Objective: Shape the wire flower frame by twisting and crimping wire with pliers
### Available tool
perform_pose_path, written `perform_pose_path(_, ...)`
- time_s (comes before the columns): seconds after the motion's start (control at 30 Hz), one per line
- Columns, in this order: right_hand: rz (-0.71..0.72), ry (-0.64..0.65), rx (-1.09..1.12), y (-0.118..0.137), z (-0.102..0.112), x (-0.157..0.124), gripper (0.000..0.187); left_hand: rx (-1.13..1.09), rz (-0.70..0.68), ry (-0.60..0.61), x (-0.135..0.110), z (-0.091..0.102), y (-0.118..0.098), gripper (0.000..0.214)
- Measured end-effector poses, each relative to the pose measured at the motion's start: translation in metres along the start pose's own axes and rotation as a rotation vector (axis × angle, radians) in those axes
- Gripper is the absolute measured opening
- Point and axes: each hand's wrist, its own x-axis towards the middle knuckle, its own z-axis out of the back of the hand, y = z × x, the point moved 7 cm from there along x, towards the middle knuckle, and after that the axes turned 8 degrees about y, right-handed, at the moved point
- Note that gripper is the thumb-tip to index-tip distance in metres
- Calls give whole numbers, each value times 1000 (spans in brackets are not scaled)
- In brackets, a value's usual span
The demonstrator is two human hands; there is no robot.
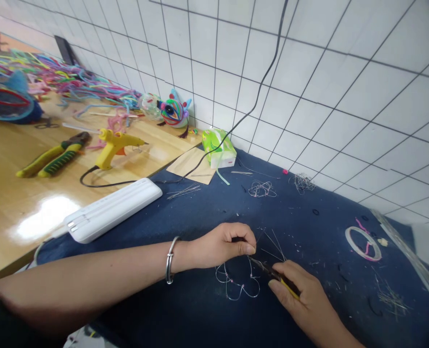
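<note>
One wire flower touching left grip

The wire pinched in my left hand is thin bare metal, bright and smooth. The pliers in my right hand are dark metal with a yellow plastic grip. Under both lies matt navy cloth, soft-looking and flecked with wire scraps. My bangle is polished metal. The counter is varnished wood, glossy enough to mirror light. The power strip is smooth white plastic, and the wall tiles look glazed.
</note>
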Motion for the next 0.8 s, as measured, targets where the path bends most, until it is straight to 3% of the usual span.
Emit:
perform_pose_path(0.3, 13, -21, -17, 1, -1, 0, 19, 30, -9, 16, 0, -2, -1, 11)
perform_pose_path(0.53, 104, -114, -92, 9, 2, -2, 16, 27, 15, 1, 0, -1, 3, 12)
perform_pose_path(0.8, 242, -343, -495, 21, 11, -13, 18, 163, -23, -3, -1, 3, -4, 11)
